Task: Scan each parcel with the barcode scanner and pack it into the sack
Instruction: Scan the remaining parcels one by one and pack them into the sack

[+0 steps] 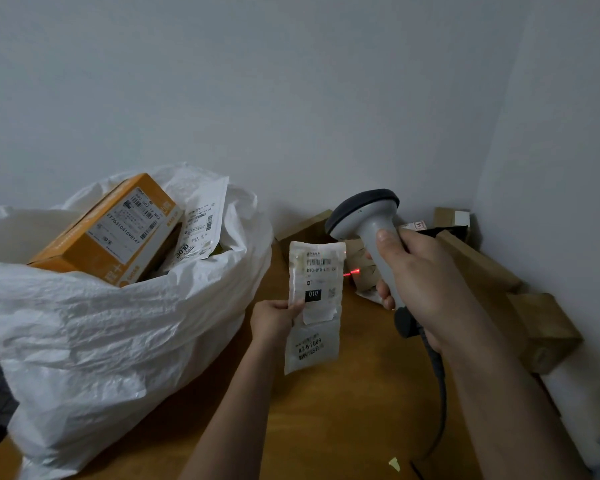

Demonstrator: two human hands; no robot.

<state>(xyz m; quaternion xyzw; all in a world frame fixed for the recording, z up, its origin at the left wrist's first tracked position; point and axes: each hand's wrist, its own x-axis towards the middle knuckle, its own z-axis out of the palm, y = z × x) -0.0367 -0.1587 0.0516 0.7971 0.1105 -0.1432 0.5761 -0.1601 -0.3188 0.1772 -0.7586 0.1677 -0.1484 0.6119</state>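
Head view: the left hand (274, 318) pinches a flat white parcel (314, 306) at its left edge, about midway down, thumb on the label face and fingers curled behind. The parcel is held upright above the table (326, 427), clear of the surface, with its barcode label facing the camera; most of the parcel extends to the right of and above the pinch point, and a shorter portion hangs below it. The right hand (426, 289) grips the handle of the grey scanner (368, 220), fingers wrapped around the handle and thumb lying along its upper side. The scanner head, with a dark rim, sits above and to the right of the parcel, apart from it. A red scan line (352, 271) shows just beside the parcel's right edge, falling on the brown packaging behind. A dark cable (439, 393) runs from the scanner base down toward the near table edge. The white sack (101, 323) stands open at the left, just beside the left hand. An orange box (108, 233) and a white labelled parcel lie in its mouth. Brown cartons (541, 327) lie along the wall at the right.
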